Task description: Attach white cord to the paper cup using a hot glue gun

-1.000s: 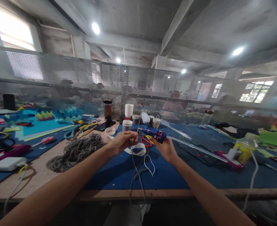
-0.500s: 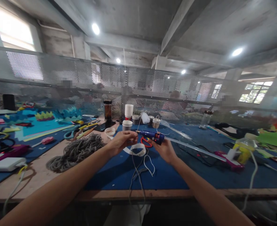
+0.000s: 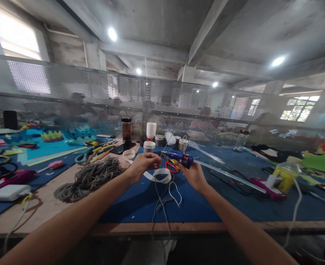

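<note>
My right hand [image 3: 193,174] is wrapped round a blue glue gun [image 3: 180,157], whose nozzle points left toward my left hand. My left hand [image 3: 143,164] is closed in a pinch on a thin grey cord [image 3: 159,198] that hangs down over the table's front edge. Both hands hover above a blue mat [image 3: 195,198]. A loop of white tape [image 3: 159,176] lies just under them, and red-handled scissors [image 3: 171,166] lie beneath the glue gun.
A pile of grey cord [image 3: 88,176] lies left of my hands. Paper cups [image 3: 150,130], small tins and a dark jar [image 3: 126,129] stand at the back. Coloured paper [image 3: 49,143] covers the left; a yellow-labelled bottle [image 3: 285,173] and white cable sit right. A mesh screen [image 3: 96,92] backs the table, with people behind it.
The glue gun's nozzle has moved left and slightly down, closer to my left hand's pinch. My left hand has hardly moved.
</note>
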Demonstrator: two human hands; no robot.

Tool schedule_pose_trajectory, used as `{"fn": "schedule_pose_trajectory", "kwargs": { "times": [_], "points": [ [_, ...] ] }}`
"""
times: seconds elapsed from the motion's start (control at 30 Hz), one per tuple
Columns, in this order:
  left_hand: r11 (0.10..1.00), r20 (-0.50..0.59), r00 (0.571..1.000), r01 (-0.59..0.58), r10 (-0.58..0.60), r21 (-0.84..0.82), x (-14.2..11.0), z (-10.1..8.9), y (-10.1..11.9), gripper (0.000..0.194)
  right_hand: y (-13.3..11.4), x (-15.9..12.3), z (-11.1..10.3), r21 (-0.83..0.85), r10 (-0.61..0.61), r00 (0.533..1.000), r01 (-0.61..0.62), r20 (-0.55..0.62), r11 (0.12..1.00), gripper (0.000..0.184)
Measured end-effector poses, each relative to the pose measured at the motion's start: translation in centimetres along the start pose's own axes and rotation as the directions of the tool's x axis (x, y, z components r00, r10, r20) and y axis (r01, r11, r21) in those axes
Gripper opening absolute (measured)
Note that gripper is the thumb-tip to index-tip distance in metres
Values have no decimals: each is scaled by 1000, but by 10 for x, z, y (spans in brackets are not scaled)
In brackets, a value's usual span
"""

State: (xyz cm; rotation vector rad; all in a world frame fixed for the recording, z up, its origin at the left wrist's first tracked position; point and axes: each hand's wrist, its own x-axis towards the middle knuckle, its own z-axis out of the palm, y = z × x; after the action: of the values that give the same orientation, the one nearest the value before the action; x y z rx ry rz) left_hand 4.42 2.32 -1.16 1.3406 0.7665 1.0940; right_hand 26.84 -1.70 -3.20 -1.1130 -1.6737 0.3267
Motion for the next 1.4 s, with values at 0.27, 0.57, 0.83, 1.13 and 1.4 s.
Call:
{"fn": "schedule_pose_trajectory", "kwargs": {
  "times": [0.27,0.57,0.83,1.13,1.4],
  "points": [
    [993,-65,995,-69,75,92,2,0,-2,25,0,0,3,-43,-33,999,32,-18,999,40],
    [977,-120,980,-136,156,165,4,-2,-5,27,-2,0,-2,-27,-1,1000,0,-8,1000,40],
    [983,-100,988,-106,121,147,3,0,-4,28,0,2,-2,-89,0,999,-5,-48,996,40],
    [976,13,996,87,-86,-198,5,-8,-7,17,-10,1,-4,-61,11,1000,-12,-9,998,42],
    [951,133,986,139,-105,-276,4,-5,-6,8,-10,0,-1,-46,14,1000,-14,18,999,43]
  ]
}}
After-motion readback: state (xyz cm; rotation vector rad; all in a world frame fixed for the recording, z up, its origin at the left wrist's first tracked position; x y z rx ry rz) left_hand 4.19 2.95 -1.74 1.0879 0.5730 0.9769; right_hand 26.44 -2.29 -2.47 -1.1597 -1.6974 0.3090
